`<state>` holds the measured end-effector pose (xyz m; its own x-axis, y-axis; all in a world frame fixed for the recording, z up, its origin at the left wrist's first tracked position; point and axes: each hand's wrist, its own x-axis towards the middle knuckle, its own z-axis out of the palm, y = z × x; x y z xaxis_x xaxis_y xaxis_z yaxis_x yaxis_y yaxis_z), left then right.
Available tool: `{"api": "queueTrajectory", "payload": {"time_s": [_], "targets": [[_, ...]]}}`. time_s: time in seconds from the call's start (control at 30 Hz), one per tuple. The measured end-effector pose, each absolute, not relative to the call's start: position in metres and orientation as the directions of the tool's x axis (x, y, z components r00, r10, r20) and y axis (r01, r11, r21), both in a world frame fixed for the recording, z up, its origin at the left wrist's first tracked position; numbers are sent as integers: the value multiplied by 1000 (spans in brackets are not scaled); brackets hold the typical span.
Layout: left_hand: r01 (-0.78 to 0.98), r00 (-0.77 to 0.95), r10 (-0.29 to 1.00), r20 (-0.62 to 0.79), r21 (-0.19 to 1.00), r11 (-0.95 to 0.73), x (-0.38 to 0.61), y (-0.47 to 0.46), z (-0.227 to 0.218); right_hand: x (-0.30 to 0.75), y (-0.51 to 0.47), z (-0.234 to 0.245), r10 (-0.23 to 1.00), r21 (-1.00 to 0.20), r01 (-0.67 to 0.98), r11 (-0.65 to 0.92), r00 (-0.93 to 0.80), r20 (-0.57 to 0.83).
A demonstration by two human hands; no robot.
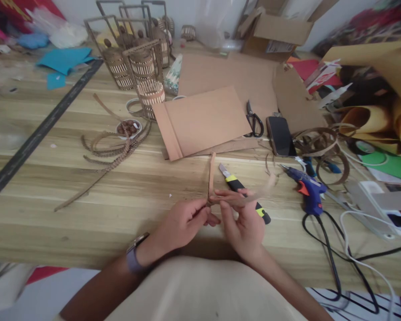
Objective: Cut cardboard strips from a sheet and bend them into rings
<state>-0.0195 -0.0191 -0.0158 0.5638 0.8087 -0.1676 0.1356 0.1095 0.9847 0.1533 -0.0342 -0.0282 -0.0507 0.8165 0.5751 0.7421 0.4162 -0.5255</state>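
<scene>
My left hand (183,223) and my right hand (242,218) meet just above the near part of the wooden table (87,214). Both pinch a narrow cardboard strip (211,176) bent at a corner: one leg stands away from me, the other runs right across my right fingers, blurred. A watch is on my left wrist. A yellow and black utility knife (235,183) lies on the table right behind my right hand, partly hidden by it.
A folded cardboard sheet (200,120), scissors (254,120) and a phone (280,136) lie further back. A blue glue gun (307,189) with its black cable sits to the right. Corrugated strips (110,151) and small cardboard lanterns (137,62) stand at the left rear.
</scene>
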Motion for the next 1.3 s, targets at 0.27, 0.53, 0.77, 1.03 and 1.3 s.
{"api": "queueTrajectory", "payload": {"time_s": [0.27, 0.53, 0.77, 1.03, 1.3], "targets": [[91, 519, 830, -203, 979, 183, -18, -15, -20, 152, -34, -31, 799, -548, 663, 510, -129, 587], [179, 498, 845, -194, 977, 119, -19, -16, -20, 152, -33, -31, 770, -452, 708, 543, -206, 604], [155, 554, 813, -177, 982, 107, -19, -19, -18, 152, -35, -29, 826, -529, 733, 428, -80, 557], [179, 556, 804, -210, 975, 131, -19, -17, -17, 153, -34, -33, 832, -602, 704, 377, 27, 554], [120, 445, 842, -305, 952, 281, -20, -14, -12, 158, -19, -11, 914, -712, 583, 390, -149, 378]]}}
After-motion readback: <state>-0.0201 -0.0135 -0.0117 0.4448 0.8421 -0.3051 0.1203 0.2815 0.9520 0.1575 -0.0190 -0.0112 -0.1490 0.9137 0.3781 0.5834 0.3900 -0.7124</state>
